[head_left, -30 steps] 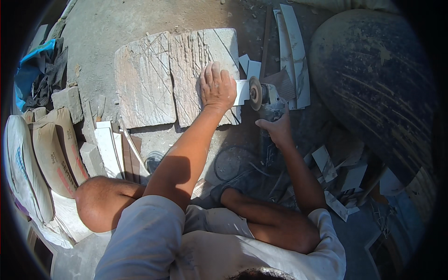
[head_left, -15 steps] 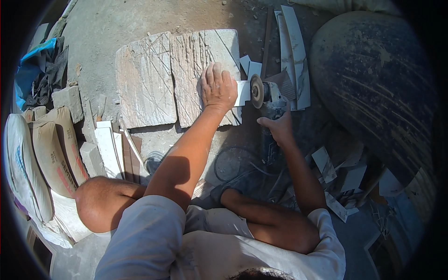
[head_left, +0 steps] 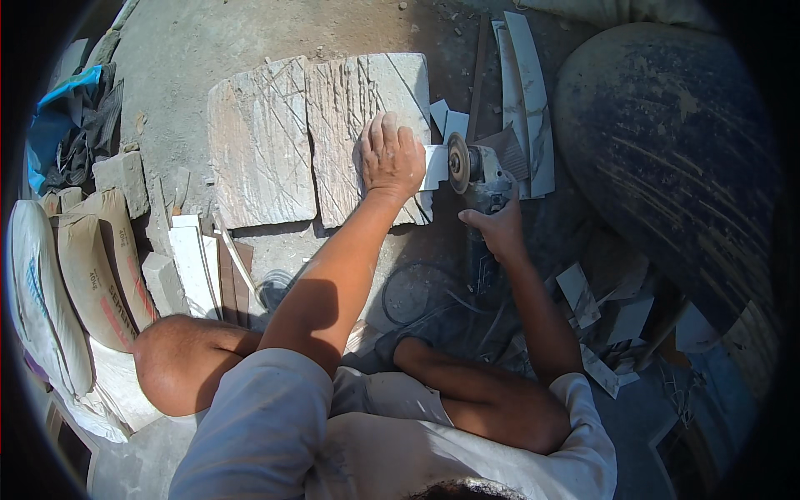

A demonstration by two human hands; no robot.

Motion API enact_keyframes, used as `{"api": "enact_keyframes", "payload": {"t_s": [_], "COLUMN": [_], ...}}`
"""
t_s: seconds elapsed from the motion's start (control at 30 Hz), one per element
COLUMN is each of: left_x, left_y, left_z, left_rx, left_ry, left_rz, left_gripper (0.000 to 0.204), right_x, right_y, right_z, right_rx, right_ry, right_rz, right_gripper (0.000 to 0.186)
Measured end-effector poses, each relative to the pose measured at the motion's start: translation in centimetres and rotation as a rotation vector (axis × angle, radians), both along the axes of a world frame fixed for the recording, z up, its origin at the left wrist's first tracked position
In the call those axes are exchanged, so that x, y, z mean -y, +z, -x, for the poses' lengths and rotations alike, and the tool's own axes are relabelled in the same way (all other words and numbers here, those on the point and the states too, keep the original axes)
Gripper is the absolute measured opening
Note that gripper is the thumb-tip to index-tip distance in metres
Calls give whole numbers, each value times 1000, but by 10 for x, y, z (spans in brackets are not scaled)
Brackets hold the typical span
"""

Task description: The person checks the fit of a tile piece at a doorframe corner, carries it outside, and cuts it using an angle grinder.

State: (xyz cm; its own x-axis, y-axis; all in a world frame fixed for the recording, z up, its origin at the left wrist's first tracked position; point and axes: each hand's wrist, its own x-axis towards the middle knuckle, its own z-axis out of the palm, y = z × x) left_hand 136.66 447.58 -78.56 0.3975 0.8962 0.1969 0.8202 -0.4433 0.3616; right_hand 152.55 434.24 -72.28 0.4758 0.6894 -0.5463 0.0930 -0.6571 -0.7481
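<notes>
My left hand point(head_left: 392, 158) lies flat, fingers stretched out, over the right-hand stone slab point(head_left: 342, 83). Beneath it a small white tile piece point(head_left: 434, 167) sticks out past the slab's right edge; the rest of the tile is hidden by the hand. My right hand point(head_left: 497, 225) is wrapped round an angle grinder point(head_left: 487, 179), thumb on its near side. The grinder's round disc point(head_left: 458, 163) stands upright at the tile's free end; whether it touches the tile I cannot tell. A second stone slab point(head_left: 258, 142) with scored lines lies to the left.
Long white tile strips point(head_left: 529, 108) lie right of the slabs, beside a large dark rounded vessel point(head_left: 667, 150). Broken tiles point(head_left: 579, 296) are scattered at my right. Cement bags point(head_left: 92, 275) stand at left, near tile offcuts point(head_left: 192, 258). A cable point(head_left: 396, 287) coils before my foot.
</notes>
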Motion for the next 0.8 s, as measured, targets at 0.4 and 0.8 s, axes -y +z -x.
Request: {"api": "enact_keyframes", "payload": {"t_s": [0.4, 0.8], "left_x": [-1, 0], "left_y": [-2, -1], "left_z": [1, 0], "left_rx": [-6, -4], "left_ry": [5, 1], "left_rz": [-3, 0], "left_gripper": [28, 28], "right_x": [0, 6], "right_y": [5, -1], "right_z": [3, 2], "right_rx": [50, 9], "right_ry": [7, 3], "right_rz": [28, 0], "right_gripper": [102, 102]}}
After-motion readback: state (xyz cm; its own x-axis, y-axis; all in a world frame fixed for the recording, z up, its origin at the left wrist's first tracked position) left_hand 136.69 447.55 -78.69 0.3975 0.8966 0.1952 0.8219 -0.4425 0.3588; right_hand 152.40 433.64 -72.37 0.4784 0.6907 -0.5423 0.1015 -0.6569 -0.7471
